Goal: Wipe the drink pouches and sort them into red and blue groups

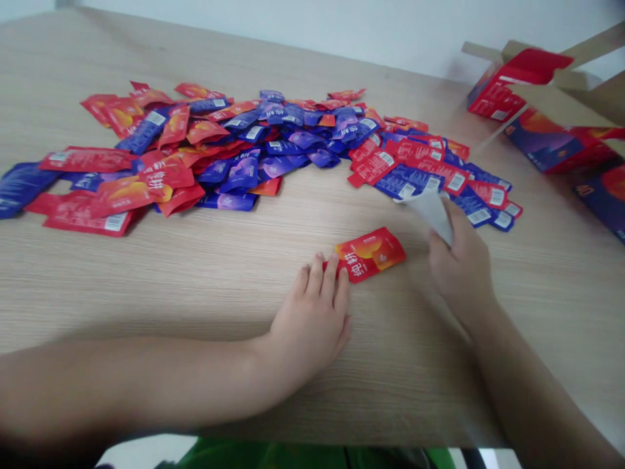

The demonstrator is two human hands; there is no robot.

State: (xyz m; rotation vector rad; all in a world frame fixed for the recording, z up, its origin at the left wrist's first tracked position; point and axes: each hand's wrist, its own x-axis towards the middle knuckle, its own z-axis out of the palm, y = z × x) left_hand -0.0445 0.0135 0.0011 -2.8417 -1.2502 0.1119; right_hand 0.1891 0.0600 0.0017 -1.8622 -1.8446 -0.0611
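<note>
- Sachet (370, 253), red, lies flat on the counter (205, 280) between my hands, apart from the heap.
- My left hand (312, 312) rests palm down, fingers pressed together, tips on the sachet's near edge; I'd press lightly so it slides without creasing.
- My right hand (461, 260) pinches a pale packet (432, 212).
- Pile of sachets (273, 146) sprawls behind.
- Open carton (508, 81) far right; I can't see its contents.

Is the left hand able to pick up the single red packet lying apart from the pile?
Probably yes. The left hand lies flat on the table, its fingertips already touching the red packet, and nothing lies between them.
</note>
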